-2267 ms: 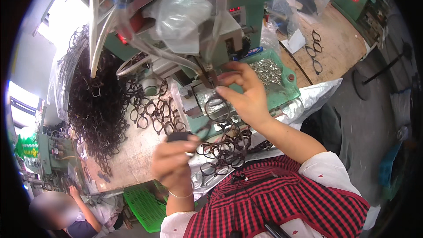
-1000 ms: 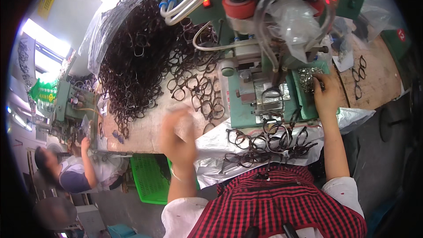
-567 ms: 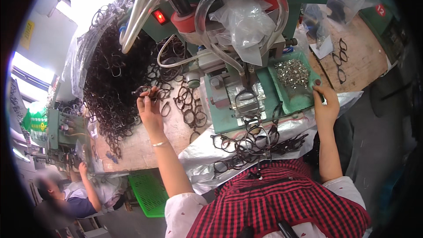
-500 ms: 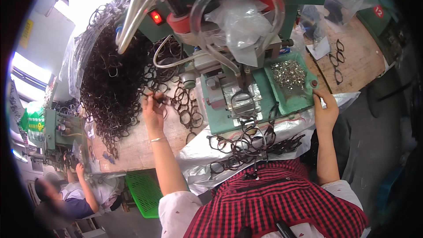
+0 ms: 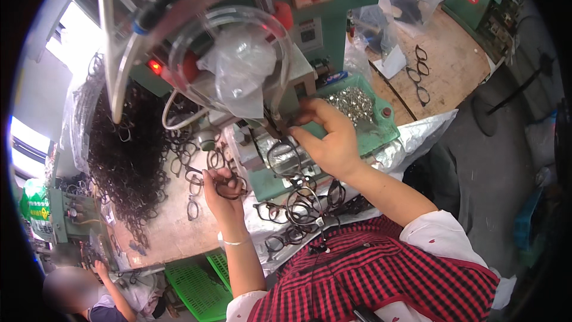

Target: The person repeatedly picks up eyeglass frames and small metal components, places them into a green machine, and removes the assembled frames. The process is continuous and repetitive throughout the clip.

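My left hand point(image 5: 224, 200), fingers curled, holds a dark eyeglass frame point(image 5: 232, 197) just left of the green press point(image 5: 333, 30). At the press's working spot, my right hand point(image 5: 333, 143) has thumb and fingers brought together beside the press head; what lies between the fingertips is hidden. Just below them, another dark eyeglass frame point(image 5: 283, 173) sits at the fixture. Several more eyeglass frames point(image 5: 298, 209) lie piled on silvery sheeting between me and the press. Right of the fixture, a green tray point(image 5: 386, 133) holds many small shiny metal parts point(image 5: 353, 105).
A large heap of dark frames point(image 5: 128, 149) covers the left of the wooden table point(image 5: 179, 235). Clear hoses point(image 5: 122, 77) hang before the press. Frames point(image 5: 419, 74) lie on the right-hand table. A green basket point(image 5: 199, 292) is below left, near a seated co-worker point(image 5: 113, 298).
My right hand has gone from the tray's right edge to the press fixture. My left hand, lower in view, now shows an eyeglass frame clearly in its fingers. The whole view has shifted.
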Available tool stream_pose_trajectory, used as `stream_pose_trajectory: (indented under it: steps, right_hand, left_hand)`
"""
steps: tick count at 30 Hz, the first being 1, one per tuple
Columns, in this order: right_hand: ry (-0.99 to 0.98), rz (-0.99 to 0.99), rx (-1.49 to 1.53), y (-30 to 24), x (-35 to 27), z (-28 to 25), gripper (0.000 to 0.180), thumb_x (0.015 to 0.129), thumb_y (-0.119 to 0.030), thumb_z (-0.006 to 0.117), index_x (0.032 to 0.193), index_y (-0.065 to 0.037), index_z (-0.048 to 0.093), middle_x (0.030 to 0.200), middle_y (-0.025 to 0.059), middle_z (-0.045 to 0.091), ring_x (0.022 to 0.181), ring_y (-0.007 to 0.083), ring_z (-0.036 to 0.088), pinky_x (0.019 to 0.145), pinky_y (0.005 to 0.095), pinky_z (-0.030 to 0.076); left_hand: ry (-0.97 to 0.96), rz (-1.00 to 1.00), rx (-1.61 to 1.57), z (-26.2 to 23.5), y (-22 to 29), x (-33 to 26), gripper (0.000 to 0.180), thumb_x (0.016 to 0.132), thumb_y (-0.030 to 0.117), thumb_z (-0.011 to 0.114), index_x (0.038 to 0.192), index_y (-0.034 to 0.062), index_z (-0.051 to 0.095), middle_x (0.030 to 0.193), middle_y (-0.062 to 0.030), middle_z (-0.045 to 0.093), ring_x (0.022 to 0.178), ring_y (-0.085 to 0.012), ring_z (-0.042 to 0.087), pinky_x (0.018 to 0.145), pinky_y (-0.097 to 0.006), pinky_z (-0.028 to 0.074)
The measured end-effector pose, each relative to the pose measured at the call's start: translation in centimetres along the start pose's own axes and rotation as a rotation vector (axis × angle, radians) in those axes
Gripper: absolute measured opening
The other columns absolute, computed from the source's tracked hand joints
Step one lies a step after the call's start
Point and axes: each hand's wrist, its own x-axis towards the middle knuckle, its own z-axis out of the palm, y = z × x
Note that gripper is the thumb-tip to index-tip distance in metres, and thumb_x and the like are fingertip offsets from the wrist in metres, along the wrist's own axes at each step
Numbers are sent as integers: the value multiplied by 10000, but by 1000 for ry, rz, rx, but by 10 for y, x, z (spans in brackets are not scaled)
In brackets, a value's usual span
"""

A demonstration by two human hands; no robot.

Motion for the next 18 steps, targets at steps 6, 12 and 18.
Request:
stream_pose_trajectory:
  steps: [6,12,18]
  right_hand:
    - [7,38,196,2,-5,9,540,825,-40,716,1313,18,493,974,107,733,948,205,690,879,317,498]
    - [-79,235,564,-13,-9,17,571,857,-35,692,1367,24,442,1094,135,714,1058,189,655,941,320,481]
    - [-285,97,140,-47,-14,-15,593,891,-46,653,1430,18,414,1287,177,624,1144,229,629,1018,363,459]
  left_hand:
    - [-384,395,167,87,52,-35,384,1057,410,331,927,76,470,842,-181,661,698,-268,618,674,-372,537]
    - [-361,759,659,144,82,-24,312,1038,286,244,954,21,385,813,-282,657,727,-317,650,703,-347,539]
    - [-516,243,522,135,59,-65,293,1026,288,333,937,25,426,684,-251,626,549,-269,583,598,-317,516]
